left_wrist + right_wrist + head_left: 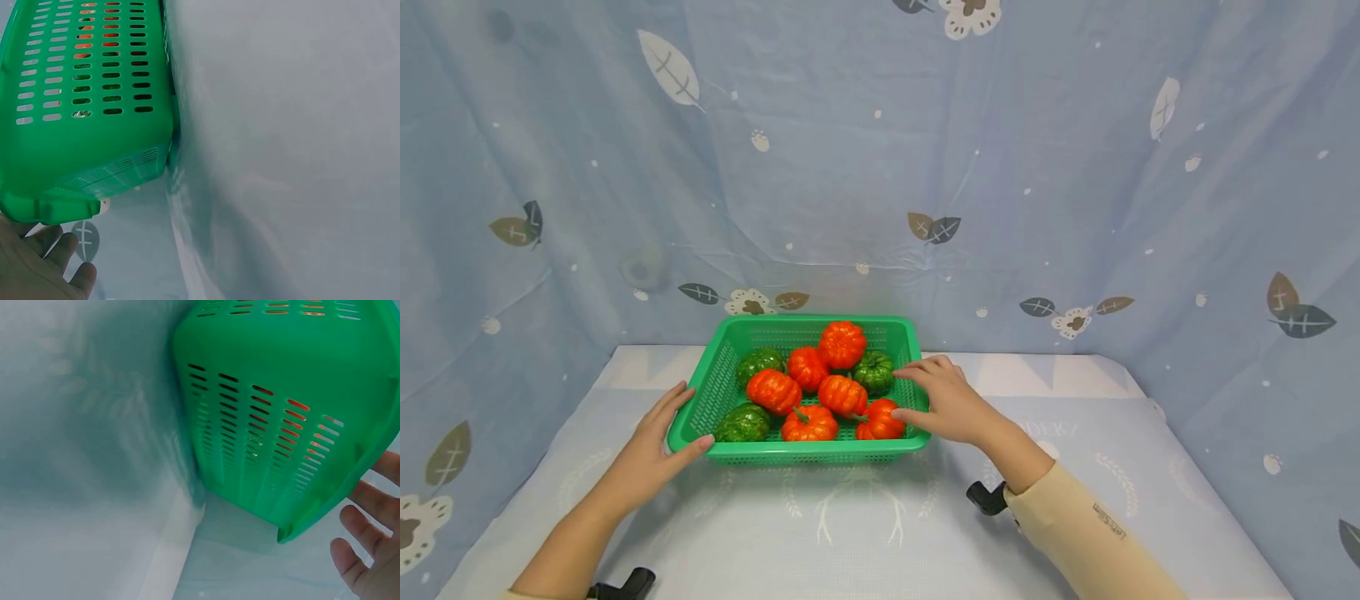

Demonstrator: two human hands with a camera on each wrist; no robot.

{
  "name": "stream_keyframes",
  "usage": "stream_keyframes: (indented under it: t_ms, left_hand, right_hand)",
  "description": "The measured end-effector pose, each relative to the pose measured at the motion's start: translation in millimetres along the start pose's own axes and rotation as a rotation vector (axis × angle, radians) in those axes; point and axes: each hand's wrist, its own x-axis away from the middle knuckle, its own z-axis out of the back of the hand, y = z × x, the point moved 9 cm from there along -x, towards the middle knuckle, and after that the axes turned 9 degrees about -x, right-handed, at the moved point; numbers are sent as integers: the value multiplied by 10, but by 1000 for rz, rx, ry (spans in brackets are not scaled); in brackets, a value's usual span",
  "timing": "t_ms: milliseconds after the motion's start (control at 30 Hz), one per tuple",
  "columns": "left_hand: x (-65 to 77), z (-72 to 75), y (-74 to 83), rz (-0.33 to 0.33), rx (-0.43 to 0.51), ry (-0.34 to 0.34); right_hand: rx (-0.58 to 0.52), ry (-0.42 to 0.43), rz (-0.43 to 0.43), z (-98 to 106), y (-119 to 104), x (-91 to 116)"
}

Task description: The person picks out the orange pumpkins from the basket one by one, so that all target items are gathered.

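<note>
A green plastic basket [820, 452] with slotted walls stands on the table in the head view. Inside lie several small orange-red pumpkins [773, 392] and three dark green ones [742, 423]. My left hand [643, 458] is at the basket's front left corner, its thumb by the rim and its fingers spread along the outside. At the right side, my right hand [951, 400] reaches over the rim with thumb and forefinger apart, near an orange pumpkin [882, 419] and a green pumpkin [873, 372]. In the right wrist view its other fingers [362, 528] extend outside the rim.
A pale patterned cloth covers the table [865, 533]. Blue curtain [850, 167] with leaf prints hangs close behind the basket and along both sides. Black straps [987, 498] sit at the wrists.
</note>
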Motion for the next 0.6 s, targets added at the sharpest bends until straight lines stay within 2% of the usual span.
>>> stream_keyframes:
  t_ms: [333, 600]
  left_hand:
    - [-2, 7, 27, 4, -14, -3]
    - [12, 16, 47, 10, -22, -7]
  right_hand:
    - [84, -195, -57, -190, 1, -232]
    - [21, -308, -114, -345, 34, -284]
